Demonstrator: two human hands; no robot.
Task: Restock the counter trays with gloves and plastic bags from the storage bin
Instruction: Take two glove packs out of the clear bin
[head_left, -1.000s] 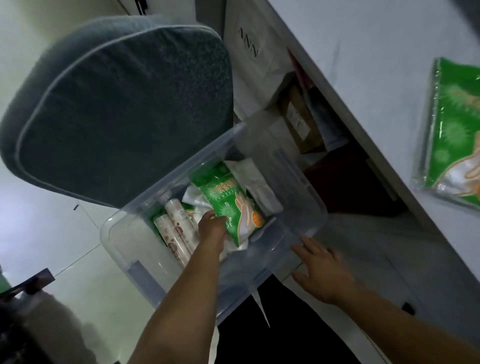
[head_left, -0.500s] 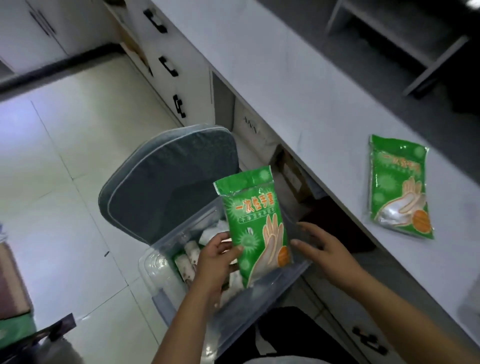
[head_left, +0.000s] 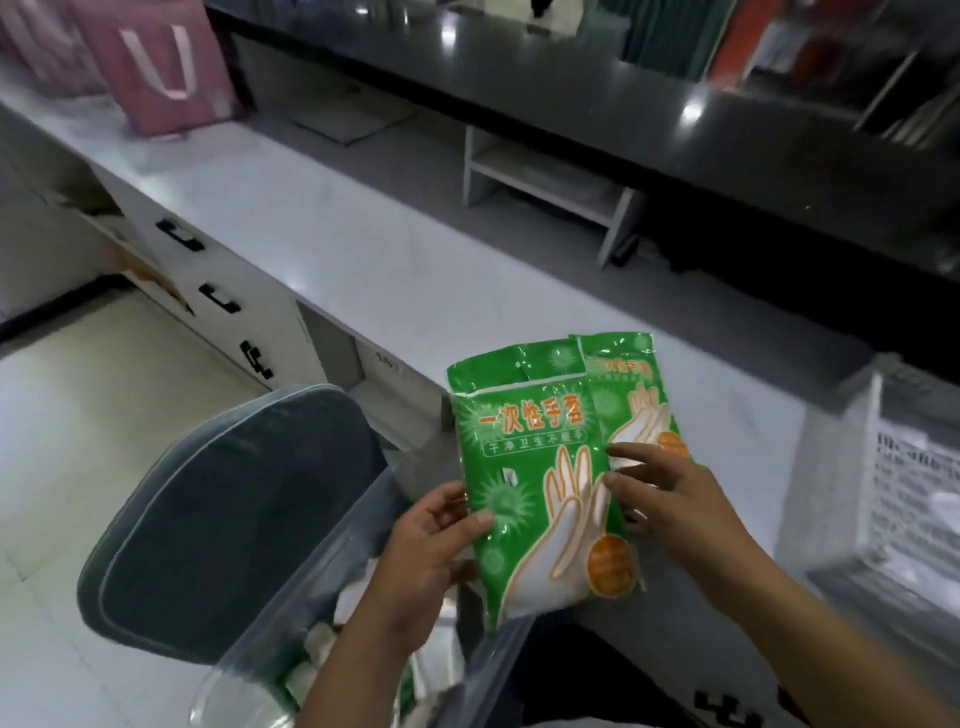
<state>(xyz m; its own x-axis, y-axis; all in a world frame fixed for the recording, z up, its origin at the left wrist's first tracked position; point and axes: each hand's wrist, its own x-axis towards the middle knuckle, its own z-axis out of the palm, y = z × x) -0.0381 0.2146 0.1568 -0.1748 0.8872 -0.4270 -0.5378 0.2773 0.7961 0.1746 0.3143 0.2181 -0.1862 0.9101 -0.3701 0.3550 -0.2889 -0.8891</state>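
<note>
My left hand (head_left: 431, 551) grips a green glove pack (head_left: 540, 483) by its lower left edge and holds it upright above the counter's front edge. My right hand (head_left: 675, 499) pinches the pack's right edge, thumb on its front. A second green glove pack (head_left: 631, 374) lies flat on the white counter (head_left: 363, 234) just behind, partly covered by the held pack and my right fingers. The clear storage bin (head_left: 260, 644) sits below my left arm with white and green packets inside. A white mesh tray (head_left: 909, 493) stands on the counter at the right.
A grey chair cushion (head_left: 234, 519) sits left of the bin. Drawers with black handles (head_left: 218, 299) run under the counter. A pink bag (head_left: 166, 67) stands at the counter's far left, and a small white shelf (head_left: 545, 176) at its back under a dark upper ledge.
My left hand lifted the glove pack out of the bin and up to the counter's edge. My right hand moved in and took its right edge. The view tilted up to the counter.
</note>
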